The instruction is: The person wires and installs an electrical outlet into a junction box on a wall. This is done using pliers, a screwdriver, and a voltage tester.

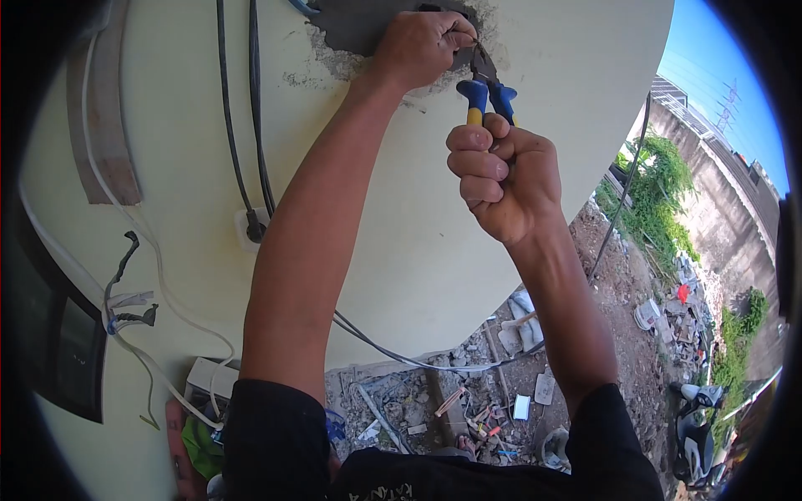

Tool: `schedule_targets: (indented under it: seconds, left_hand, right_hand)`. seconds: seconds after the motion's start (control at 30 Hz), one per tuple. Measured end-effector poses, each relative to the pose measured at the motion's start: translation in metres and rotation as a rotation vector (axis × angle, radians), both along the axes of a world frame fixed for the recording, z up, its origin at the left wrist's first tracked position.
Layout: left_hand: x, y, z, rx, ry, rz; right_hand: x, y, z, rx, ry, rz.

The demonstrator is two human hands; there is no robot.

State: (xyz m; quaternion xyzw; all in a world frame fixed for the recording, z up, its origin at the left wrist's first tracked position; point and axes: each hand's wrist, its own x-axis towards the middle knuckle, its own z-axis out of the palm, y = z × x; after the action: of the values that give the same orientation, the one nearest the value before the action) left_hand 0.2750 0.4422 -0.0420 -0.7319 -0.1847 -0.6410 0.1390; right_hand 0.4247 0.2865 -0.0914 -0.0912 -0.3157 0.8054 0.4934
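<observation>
Overhead, pliers (pixel 486 83), blue-and-yellow handles.

No text can be read with certainty. Pale letters are seen on the black shirt (pixel 380 493) at the bottom edge, upside down and cut off.

Much of the work at the wall stays out of sight

The hole (pixel 351 25) in the wall runs off the top edge, and so do the two black cables (pixel 225 83). The left hand (pixel 422 42) curls over the nose of the pliers (pixel 504 98), so whatever its fingertips pinch there is too small and too covered to tell. The right hand (pixel 501 179) wraps the handle ends from view. The print on the black shirt (pixel 401 488) is cut by the bottom edge, and the scooter (pixel 693 426) is half lost in the dark lens rim.
</observation>
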Motion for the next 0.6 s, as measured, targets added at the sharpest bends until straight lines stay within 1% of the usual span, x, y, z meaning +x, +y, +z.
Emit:
schedule_targets:
  seconds: [0.07, 0.1, 0.17, 0.2, 0.27, 0.3, 0.33, 0.4, 0.43, 0.47, 0.53, 0.6]
  left_hand:
    - [-0.003, -0.007, 0.000, -0.012, 0.017, 0.023]
    - [-0.003, -0.010, 0.001, -0.027, 0.025, 0.036]
    - [-0.003, -0.009, 0.002, -0.010, 0.029, 0.037]
    - [-0.003, -0.008, 0.000, -0.001, 0.026, 0.031]
    - [-0.006, -0.006, 0.000, 0.032, 0.053, 0.046]
    - [-0.005, -0.007, -0.002, 0.055, 0.076, 0.052]
    - [-0.005, -0.006, -0.001, 0.060, 0.079, 0.056]
    - [-0.005, -0.008, -0.002, 0.030, 0.084, 0.031]
    - [-0.004, -0.010, -0.003, 0.027, 0.086, 0.030]
    - [-0.003, -0.012, -0.005, -0.001, 0.063, 0.023]
    - [-0.002, -0.013, 0.000, -0.005, 0.041, 0.021]
    - [-0.003, -0.013, -0.003, -0.004, 0.036, 0.012]
  right_hand:
    - [-0.019, -0.009, 0.002, -0.045, 0.102, -0.069]
    - [-0.032, -0.011, 0.002, -0.043, 0.111, -0.065]
    - [-0.052, -0.015, 0.001, 0.020, -0.138, -0.439]
    - [-0.053, -0.014, -0.004, 0.017, -0.132, -0.437]
    - [-0.053, -0.001, -0.023, 0.193, -0.544, -0.758]
    - [-0.053, 0.002, -0.026, 0.345, -0.699, -0.858]
    - [-0.047, 0.003, -0.025, 0.349, -0.693, -0.857]
    - [-0.032, -0.005, -0.019, 0.053, -0.088, -0.325]
    - [-0.018, -0.004, -0.016, -0.015, 0.264, 0.055]
    - [-0.017, -0.007, -0.017, -0.022, 0.271, 0.050]
    - [-0.021, -0.010, -0.010, -0.035, 0.346, 0.134]
    - [-0.041, -0.019, -0.010, 0.126, -0.400, -0.605]
